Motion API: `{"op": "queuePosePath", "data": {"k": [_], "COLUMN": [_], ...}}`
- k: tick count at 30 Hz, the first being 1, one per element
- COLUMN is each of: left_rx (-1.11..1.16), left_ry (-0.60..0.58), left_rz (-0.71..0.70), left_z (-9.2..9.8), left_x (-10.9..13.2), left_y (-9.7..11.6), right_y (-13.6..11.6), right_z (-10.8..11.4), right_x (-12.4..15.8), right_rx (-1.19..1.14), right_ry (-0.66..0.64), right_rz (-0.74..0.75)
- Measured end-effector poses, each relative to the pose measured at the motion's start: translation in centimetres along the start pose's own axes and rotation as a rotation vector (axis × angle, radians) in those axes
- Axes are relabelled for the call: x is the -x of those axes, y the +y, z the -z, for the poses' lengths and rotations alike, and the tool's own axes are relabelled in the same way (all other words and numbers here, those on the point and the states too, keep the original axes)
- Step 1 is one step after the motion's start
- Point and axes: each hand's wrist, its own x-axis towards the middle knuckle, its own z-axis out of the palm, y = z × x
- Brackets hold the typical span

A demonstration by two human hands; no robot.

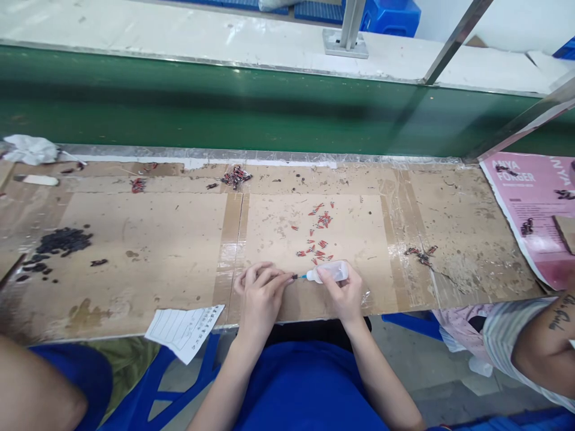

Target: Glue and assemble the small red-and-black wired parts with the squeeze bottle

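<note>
My right hand (345, 288) is closed around a small translucent squeeze bottle (336, 271), tilted on its side with its thin blue needle tip (303, 276) pointing left. Between the fingertips of my left hand (263, 287) is a small dark part (294, 276), and the needle tip meets it or comes very near; I cannot tell which. My left fingers hide most of that part. Just beyond both hands, several small red pieces (324, 220) lie scattered on the cardboard-covered table (278, 224).
Black pieces (63, 241) are heaped at the left, and red-and-black clusters (236, 177) lie near the back edge. A paper sheet (184, 329) overhangs the front edge. Beyond the table runs a green conveyor belt (224, 105). Other people's arms (545, 344) show at both sides.
</note>
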Motion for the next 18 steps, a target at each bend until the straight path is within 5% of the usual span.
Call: {"op": "queuePosePath", "data": {"k": [7, 12, 18], "left_rx": [0.009, 0.034, 0.121], "left_ry": [0.017, -0.003, -0.023], "left_rz": [-0.002, 0.042, 0.063], "left_z": [-0.3, -0.2, 0.3], "left_x": [0.1, 0.1, 0.1], "left_y": [-0.1, 0.1, 0.2], "right_y": [0.4, 0.5, 1.0], "right_z": [1.8, 3.1, 3.0], "right_x": [-1.1, -3.7, -4.8], "right_rx": [-0.095, -0.012, 0.091], "right_ry": [0.311, 0.266, 0.246], "right_rz": [0.126, 0.233, 0.159]}}
